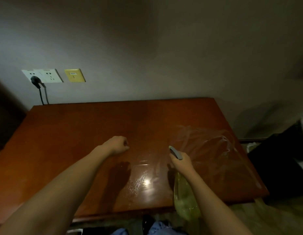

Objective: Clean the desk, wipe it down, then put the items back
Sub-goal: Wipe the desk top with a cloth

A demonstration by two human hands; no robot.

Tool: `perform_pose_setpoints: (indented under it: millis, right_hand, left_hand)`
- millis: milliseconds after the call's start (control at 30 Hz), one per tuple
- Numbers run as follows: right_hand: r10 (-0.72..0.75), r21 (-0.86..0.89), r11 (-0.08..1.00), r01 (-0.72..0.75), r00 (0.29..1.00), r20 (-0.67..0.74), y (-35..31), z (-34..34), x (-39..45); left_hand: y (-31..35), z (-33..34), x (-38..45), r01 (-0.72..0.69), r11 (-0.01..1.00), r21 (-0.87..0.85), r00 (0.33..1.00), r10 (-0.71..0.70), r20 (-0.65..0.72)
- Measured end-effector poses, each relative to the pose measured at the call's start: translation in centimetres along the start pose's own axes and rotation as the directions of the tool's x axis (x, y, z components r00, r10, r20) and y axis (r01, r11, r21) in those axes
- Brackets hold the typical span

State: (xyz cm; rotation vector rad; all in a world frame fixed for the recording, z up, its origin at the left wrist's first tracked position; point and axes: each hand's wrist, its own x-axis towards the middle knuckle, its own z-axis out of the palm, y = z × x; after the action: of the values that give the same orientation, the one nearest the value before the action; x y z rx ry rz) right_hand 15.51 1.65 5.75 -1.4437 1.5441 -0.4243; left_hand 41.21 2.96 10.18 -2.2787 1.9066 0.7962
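A reddish-brown wooden desk [79, 133] fills the middle of the view, its top bare. My right hand [182, 161] grips the grey head of a spray bottle [184, 197] with yellow-green liquid, held over the desk's near right part. Fine droplets [137, 183] glisten near the front centre, and wet streaks [206, 141] show on the right side. My left hand [117, 145] hovers over the desk's middle with its fingers curled, holding nothing.
The desk's far edge meets a grey wall. A white double socket [43, 75] with a black plug [35, 80] and a yellow plate [74, 75] sit on the wall at the left. Dark objects [282, 158] stand to the right of the desk.
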Motion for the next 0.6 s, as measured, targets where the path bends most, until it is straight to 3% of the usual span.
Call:
perform_pose_setpoints:
  millis: [100, 233, 433, 600]
  right_hand:
    - [0.060, 0.097, 0.994, -0.054, 0.996, -0.066, 1.3, 0.2, -3.1]
    - [0.085, 0.065, 0.995, -0.079, 0.992, -0.095, 3.0, 0.5, -7.1]
    - [0.065, 0.037, 0.997, -0.069, 0.992, 0.111, 4.3, 0.8, -12.2]
    - [0.091, -0.033, 0.995, -0.090, 0.996, 0.021, 6.3, 1.9, -16.1]
  left_hand:
    - [0.5, 0.6, -1.3, -0.041, 0.999, 0.017, 0.999, 0.041, -0.007]
    - [0.9, 2.0, -3.3, -0.048, 0.999, 0.011, 0.999, 0.049, -0.022]
    - [0.8, 5.4, -7.2, -0.063, 0.998, -0.019, 0.998, 0.063, 0.026]
    - [-0.1, 7.4, -9.8, -0.047, 0.999, -0.027, 0.996, 0.048, 0.068]
